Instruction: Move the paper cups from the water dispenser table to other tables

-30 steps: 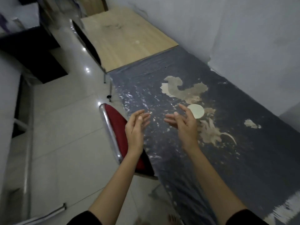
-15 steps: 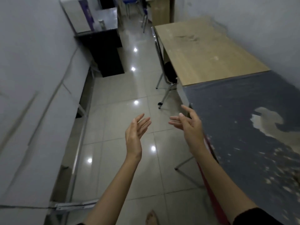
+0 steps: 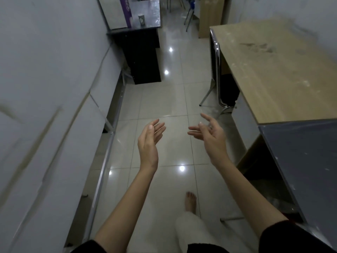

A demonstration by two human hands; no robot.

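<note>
My left hand (image 3: 149, 141) and my right hand (image 3: 209, 136) are raised in front of me over the tiled floor, palms facing each other, fingers spread, both holding nothing. Far ahead on the left stands a dark table (image 3: 151, 19) with a white and purple water dispenser (image 3: 116, 11) on it. One paper cup (image 3: 141, 20) stands upright on that table, beside the dispenser. It is well out of reach of both hands.
A light wooden table (image 3: 273, 70) runs along the right wall, with a chrome-legged chair (image 3: 217, 73) tucked at its side. A dark grey table (image 3: 306, 157) adjoins it nearer to me. A white wall panel (image 3: 45, 106) lines the left. My bare foot (image 3: 190, 201) is on the floor.
The view has swung left, away from the dark grey table where a cup stood, to face down the aisle toward the dispenser table. Both hands stay raised, holding nothing.
</note>
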